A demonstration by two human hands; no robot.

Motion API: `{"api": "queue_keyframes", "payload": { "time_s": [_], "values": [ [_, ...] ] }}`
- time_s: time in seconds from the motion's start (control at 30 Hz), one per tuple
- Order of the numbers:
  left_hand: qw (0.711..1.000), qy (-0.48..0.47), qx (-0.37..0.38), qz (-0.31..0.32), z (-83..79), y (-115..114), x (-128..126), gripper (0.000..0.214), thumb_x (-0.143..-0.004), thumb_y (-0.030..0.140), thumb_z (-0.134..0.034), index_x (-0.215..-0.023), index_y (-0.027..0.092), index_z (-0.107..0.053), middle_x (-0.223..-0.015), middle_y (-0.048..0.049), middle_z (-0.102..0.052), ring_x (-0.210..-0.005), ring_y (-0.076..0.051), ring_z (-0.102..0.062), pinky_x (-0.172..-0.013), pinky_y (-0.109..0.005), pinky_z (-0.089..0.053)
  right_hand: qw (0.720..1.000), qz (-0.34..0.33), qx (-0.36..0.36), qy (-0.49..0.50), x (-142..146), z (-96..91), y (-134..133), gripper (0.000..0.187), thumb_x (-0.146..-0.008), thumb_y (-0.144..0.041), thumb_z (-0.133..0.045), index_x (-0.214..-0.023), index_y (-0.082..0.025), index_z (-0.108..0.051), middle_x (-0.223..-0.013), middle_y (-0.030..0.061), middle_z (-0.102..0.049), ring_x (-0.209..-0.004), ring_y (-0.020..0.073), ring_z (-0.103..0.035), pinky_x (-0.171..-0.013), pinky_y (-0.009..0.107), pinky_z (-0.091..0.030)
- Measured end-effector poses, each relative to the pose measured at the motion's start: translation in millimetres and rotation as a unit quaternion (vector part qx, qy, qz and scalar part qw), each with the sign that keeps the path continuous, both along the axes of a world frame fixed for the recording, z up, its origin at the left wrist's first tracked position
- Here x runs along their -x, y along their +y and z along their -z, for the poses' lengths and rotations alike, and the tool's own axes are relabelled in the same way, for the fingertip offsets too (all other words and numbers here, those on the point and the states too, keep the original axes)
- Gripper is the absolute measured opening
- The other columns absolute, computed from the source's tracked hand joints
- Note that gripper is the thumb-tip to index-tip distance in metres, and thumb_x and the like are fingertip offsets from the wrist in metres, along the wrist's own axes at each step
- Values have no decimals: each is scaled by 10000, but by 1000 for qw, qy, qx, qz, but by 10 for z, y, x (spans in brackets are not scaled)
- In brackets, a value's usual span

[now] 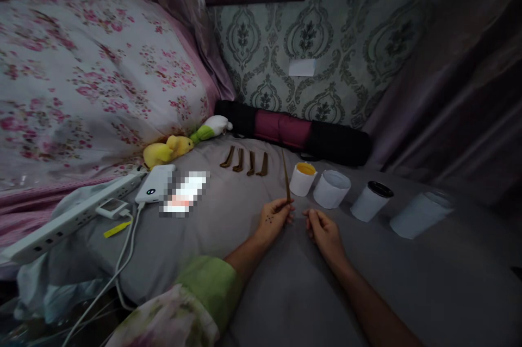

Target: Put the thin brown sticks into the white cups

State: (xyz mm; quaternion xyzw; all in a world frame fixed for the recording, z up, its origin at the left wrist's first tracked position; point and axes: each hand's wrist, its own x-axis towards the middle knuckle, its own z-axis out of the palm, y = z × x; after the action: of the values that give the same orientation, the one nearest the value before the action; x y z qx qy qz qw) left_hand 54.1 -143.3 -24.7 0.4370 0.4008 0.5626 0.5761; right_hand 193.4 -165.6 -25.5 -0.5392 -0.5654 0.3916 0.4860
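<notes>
My left hand [275,222] pinches a long thin brown strip [287,179] by its lower end. The strip stands up from the fingers and tapers toward the top. Just to the right, my right hand [325,234] is closed with thumb and fingertips together, apart from the strip; whatever it may hold is hidden. Beyond my hands are several bent brown bundles, one of them a bundle [263,164] with a short foot at its lower end. To the right stands a white-wrapped container with a yellow inside [302,183], beside a white-wrapped container [331,190].
Farther right are a dark-topped container [370,203] and a clear-topped container [420,216]. A black and maroon roll [281,128] lies along the wall. At left are a power strip [73,216], a power bank [155,186], white cables [129,249] and a yellow plush toy [165,152].
</notes>
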Motion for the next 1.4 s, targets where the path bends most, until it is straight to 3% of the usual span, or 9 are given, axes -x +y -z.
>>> {"api": "queue_keyframes", "payload": {
  "time_s": [0.27,0.6,0.93,1.2,1.4],
  "values": [
    [986,143,-84,7,18,-54,-10,318,-767,274,-494,-1005,139,-655,-694,-34,-627,-570,-107,-522,-534,-215,-413,999,12,-1,39,-20,-114,-25,431,-783,-538,-431,-937,-162,-573,-573,-35,-442,-416,72,-349,-373,202,-251],
    [934,271,-231,20,-21,-136,15,304,-814,194,-431,-1028,191,-646,-879,-48,-647,-801,-142,-562,-735,-250,-429,999,6,-14,37,-31,-223,-63,397,-801,-499,-442,-987,-176,-578,-605,-29,-441,-451,77,-361,-403,210,-259],
    [889,372,-260,67,-161,-229,53,310,-827,148,-378,-989,177,-641,-847,-55,-618,-804,-143,-550,-723,-237,-407,999,12,-31,41,-51,-199,-27,395,-774,-490,-494,-968,-160,-590,-585,-28,-433,-481,80,-364,-430,206,-270],
    [869,394,-287,81,-109,-223,56,288,-819,131,-378,-953,151,-632,-823,-55,-599,-782,-133,-543,-706,-223,-407,998,53,-26,23,-55,-203,-16,413,-706,-516,-563,-889,-147,-594,-612,0,-522,-485,85,-403,-425,206,-288],
    [864,413,-274,82,-92,-222,50,295,-801,120,-392,-958,158,-639,-826,-55,-610,-804,-141,-547,-734,-239,-413,998,56,-12,30,-38,-226,-18,402,-669,-506,-604,-842,-144,-576,-577,-10,-507,-459,80,-393,-404,204,-279]
  ]
}}
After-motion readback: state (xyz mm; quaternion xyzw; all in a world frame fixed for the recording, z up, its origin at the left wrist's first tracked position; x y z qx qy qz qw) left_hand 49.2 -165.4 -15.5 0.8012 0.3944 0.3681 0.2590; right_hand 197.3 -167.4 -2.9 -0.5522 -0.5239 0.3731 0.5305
